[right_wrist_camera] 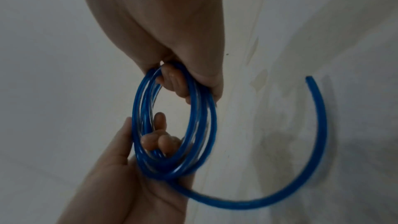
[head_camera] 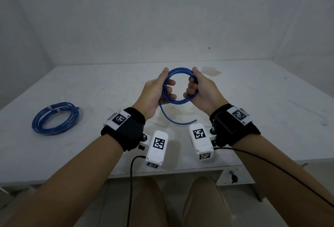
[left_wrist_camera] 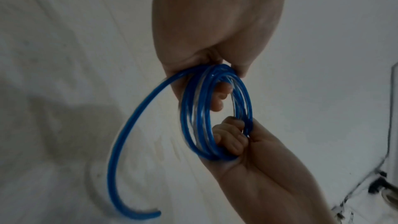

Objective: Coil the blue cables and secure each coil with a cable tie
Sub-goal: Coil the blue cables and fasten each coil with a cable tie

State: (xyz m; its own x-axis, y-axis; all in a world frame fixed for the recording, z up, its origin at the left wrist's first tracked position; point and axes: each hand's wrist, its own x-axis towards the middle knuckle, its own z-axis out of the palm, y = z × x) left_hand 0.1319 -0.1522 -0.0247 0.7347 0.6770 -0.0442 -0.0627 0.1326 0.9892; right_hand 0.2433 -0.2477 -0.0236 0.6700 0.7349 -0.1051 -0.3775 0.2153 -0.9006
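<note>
**Above the table's near edge, two hands hold a coil of blue cable**

Nearest the viewer, two bare forearms reach forward over the person's knees, each wrist wrapped in a black strap carrying a white camera box printed with black-and-white square markers. A thin black wire runs back from each box.

Just beyond the wrists, over the white table [head_camera: 253, 100], the left hand [head_camera: 155, 89] and the right hand [head_camera: 200, 89] hold one blue cable coil [head_camera: 179, 69] between them, lifted off the surface. The coil stands upright like a ring of several loops. The left hand grips its left side, fingers curled through the ring and thumb along the outer edge. The right hand grips its right side in the same way, fingers hooked through from inside. From the bottom of the coil, beside the left palm, a loose tail [head_camera: 173, 120] of cable curves down and toward the right wrist, ending free above the table.

To the left of the held coil, well apart from it, a second blue coil [head_camera: 54, 118] lies flat on the table, bound at its far side by a pale cable tie [head_camera: 49, 108].

Farther back, a yellowish stain [head_camera: 211, 71] marks the tabletop near the plain white wall.
</note>
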